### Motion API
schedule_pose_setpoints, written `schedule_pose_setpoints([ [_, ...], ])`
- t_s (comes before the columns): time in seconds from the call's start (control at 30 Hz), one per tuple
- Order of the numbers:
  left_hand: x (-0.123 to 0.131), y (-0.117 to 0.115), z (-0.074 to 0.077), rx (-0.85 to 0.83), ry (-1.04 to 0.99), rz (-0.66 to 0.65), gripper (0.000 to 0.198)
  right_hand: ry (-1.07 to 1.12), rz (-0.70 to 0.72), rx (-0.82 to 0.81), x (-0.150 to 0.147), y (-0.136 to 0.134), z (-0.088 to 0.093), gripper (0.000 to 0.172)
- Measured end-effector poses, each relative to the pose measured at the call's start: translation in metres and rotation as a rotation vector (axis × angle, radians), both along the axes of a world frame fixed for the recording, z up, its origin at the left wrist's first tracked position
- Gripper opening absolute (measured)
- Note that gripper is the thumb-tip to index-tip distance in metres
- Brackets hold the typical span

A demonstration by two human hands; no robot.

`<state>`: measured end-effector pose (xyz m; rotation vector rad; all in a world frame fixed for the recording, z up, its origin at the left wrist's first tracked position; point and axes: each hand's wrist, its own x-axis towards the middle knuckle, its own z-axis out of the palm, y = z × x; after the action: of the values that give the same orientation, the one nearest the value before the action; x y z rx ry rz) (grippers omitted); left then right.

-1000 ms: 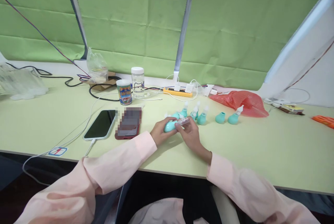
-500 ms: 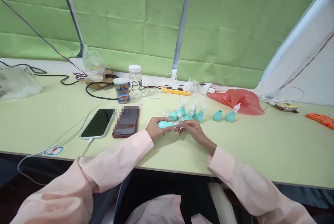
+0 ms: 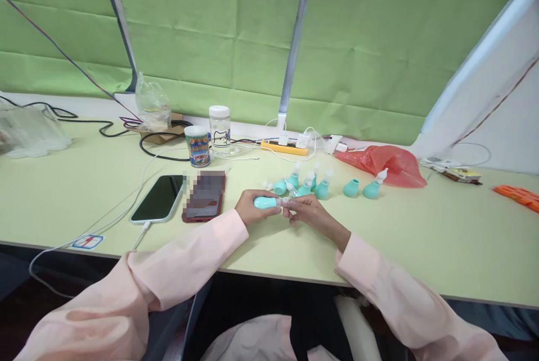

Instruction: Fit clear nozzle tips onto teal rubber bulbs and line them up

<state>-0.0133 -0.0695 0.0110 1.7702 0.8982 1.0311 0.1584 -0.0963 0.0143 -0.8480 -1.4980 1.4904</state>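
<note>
My left hand (image 3: 251, 207) is wrapped round a teal squeeze bulb (image 3: 264, 202) lying sideways above the table. Its clear nozzle (image 3: 283, 202) points right, and my right hand (image 3: 309, 210) pinches that nozzle's end; my fingers partly hide it. The whole looks like a nasal aspirator. Just behind my hands stand several more teal bulbs with clear tips, among them a tipped bulb (image 3: 322, 188). Farther right are an open bulb without a tip (image 3: 351, 187) and a bulb with a whitish nozzle (image 3: 372, 188).
Left of my hands lie a phone in a red case (image 3: 205, 197) and a charging phone (image 3: 158, 198). Behind them stand a paper cup (image 3: 197, 147) and a lidded jar (image 3: 219, 131). A yellow power strip (image 3: 284, 148) and a red plastic bag (image 3: 383, 164) lie at the back.
My right hand has shifted very slightly at the nozzle, its lower fingers now curled a little lower. Both hands keep their hold, and the things on the table stay in place.
</note>
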Motion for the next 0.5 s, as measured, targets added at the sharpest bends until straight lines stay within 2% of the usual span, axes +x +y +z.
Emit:
schedule_pose_setpoints([
  [0.23,-0.0025,0.0035,-0.0063,0.299,0.104,0.022,0.034,0.005,0.037,-0.088,-0.0011,-0.0024,0.0040,0.023],
  [0.5,-0.0038,0.0007,-0.0044,0.404,0.116,0.087,0.027,0.102,0.022,-0.160,-0.0060,-0.0031,-0.0034,0.020],
])
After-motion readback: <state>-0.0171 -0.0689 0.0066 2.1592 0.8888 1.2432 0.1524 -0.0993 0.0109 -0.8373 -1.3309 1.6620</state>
